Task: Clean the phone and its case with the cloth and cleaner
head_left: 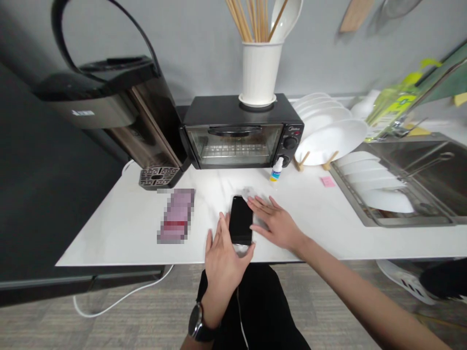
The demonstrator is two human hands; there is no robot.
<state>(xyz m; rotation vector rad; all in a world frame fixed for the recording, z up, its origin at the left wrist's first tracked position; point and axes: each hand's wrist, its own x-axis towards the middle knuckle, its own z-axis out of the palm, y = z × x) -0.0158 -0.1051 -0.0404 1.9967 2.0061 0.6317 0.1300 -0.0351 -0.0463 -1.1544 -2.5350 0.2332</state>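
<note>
A black phone [241, 219] lies flat on the white counter [120, 233], near its front edge. My left hand [222, 253] cups the phone's near end, fingers along its left side and thumb under its bottom edge. My right hand [275, 221] rests flat on the counter just right of the phone, fingers spread and pointing left toward a small clear wrapper [248, 193] beyond the phone's top. A watch sits on my left wrist.
A black toaster oven [241, 131] stands at the back with a white utensil holder [260, 73] on top. A water dispenser [120, 112] is at the left. A small dropper bottle [276, 170], white plates [332, 136], a sink [419, 180] and a blurred pink pack [177, 216] are around.
</note>
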